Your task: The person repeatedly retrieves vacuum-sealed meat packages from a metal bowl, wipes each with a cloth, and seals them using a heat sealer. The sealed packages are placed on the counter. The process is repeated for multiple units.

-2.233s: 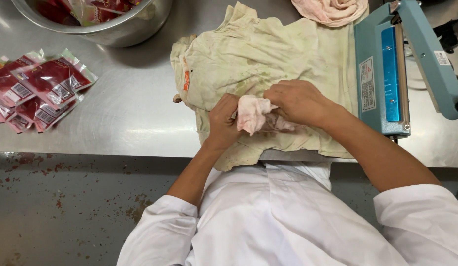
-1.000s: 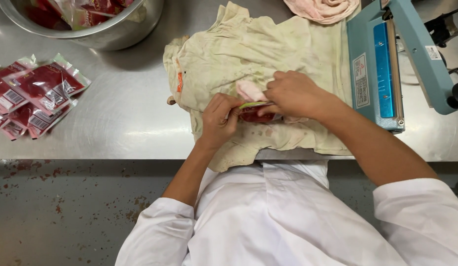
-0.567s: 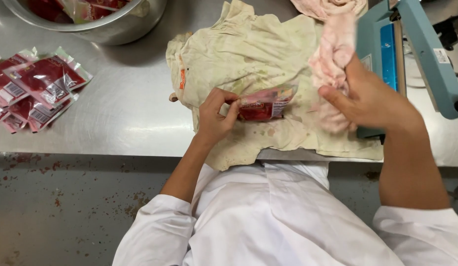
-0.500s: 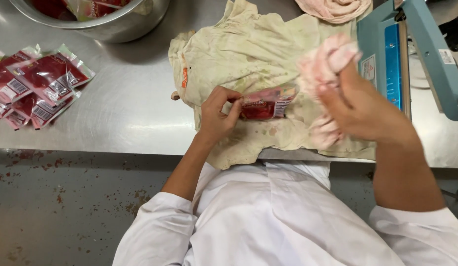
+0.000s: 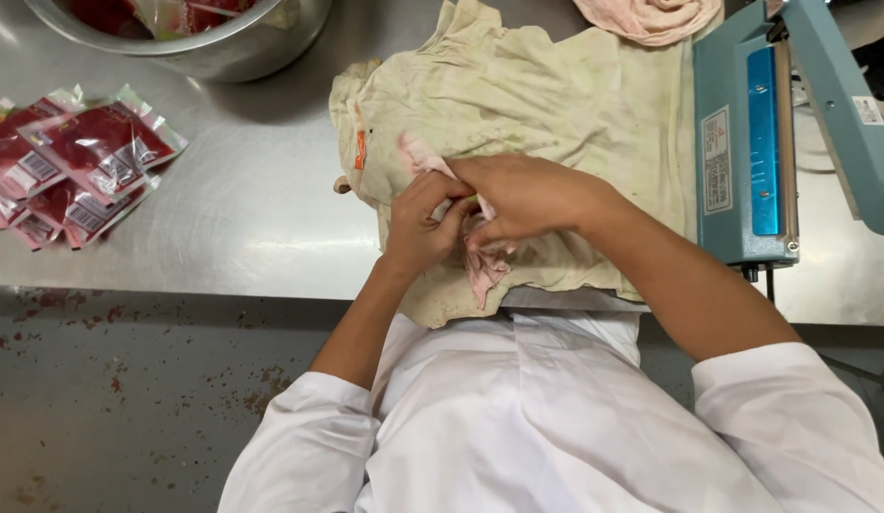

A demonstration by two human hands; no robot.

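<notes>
I see a crumpled pale pink cloth rag [image 5: 480,271] bunched inside my grip, one end trailing below it.

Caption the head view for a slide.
Both hands, left and right, press a pink rag together on a stained cloth, beside a blue sealer.

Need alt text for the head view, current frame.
Both hands, left hand and right hand, press a pink rag together over a stained yellowish cloth on a steel table. Red sachets lie left, a blue heat sealer right, a metal bowl behind.
</notes>
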